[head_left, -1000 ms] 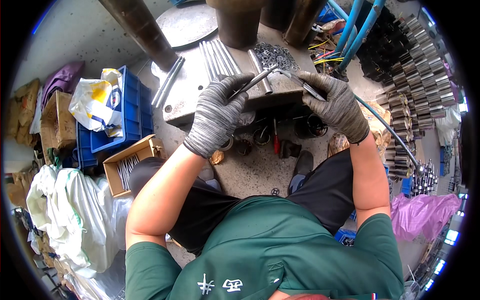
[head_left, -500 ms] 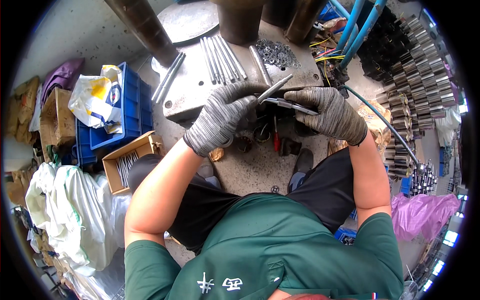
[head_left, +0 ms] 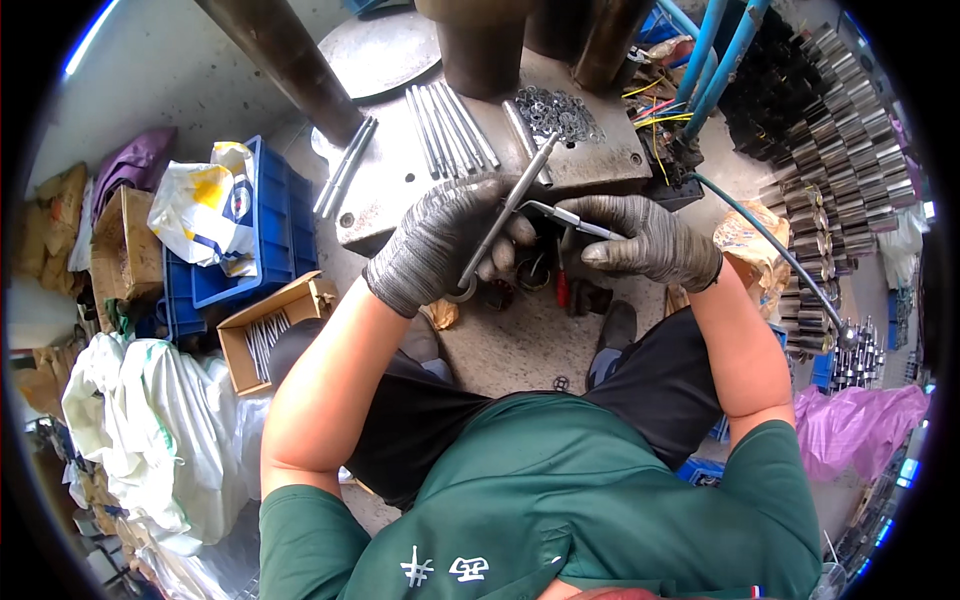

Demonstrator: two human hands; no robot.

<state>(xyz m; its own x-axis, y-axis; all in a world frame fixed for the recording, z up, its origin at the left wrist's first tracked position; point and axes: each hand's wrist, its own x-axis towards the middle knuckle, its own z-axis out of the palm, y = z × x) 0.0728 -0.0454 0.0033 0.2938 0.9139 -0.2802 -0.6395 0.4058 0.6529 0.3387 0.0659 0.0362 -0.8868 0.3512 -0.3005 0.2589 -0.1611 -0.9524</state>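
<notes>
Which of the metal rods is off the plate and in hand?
The rod in the gloved left hand, slanting up toward the washer pile. The other rods lie side by side, flat on the steel plate, untouched.

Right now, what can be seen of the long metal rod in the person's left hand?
The rod is thin, straight, grey bare metal, with a ring-shaped washer around its lower end near the palm. It slants from lower left up to upper right, its upper tip over the grey metal plate near a pile of washers. The gloved left hand grips its lower half; the gloved right hand holds slim pliers beside it.
</notes>
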